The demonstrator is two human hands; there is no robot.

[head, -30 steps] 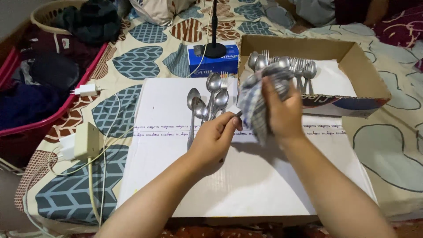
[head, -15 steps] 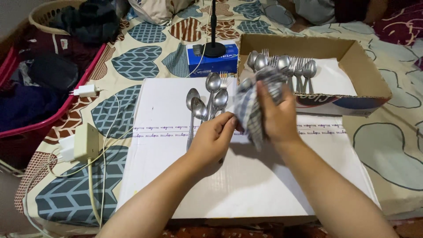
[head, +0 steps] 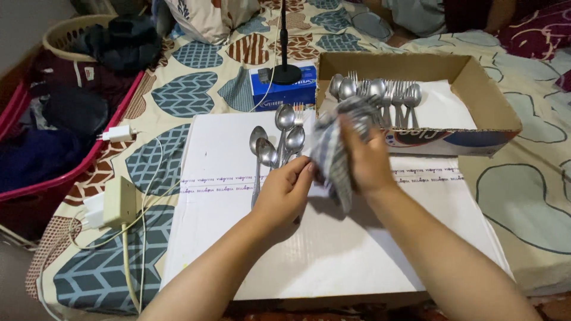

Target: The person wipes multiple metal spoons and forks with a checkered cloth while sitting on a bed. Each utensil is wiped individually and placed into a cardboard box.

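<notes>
My right hand is closed around a grey checked cloth, bunched over a piece of cutlery that stays hidden inside it. My left hand pinches the near end of that cutlery, fingertips against the cloth's edge. Both hands hover above a white board. Just behind my left hand, several clean metal spoons lie on the board.
An open cardboard box at the back right holds several spoons and forks on white paper. A blue carton carries a black stand base. A power strip, a charger and cables lie at the left beside a pink basket.
My right hand has slid the cloth down and left along the cutlery until it meets my left hand's fingertips. The bare handle seen earlier is now covered.
</notes>
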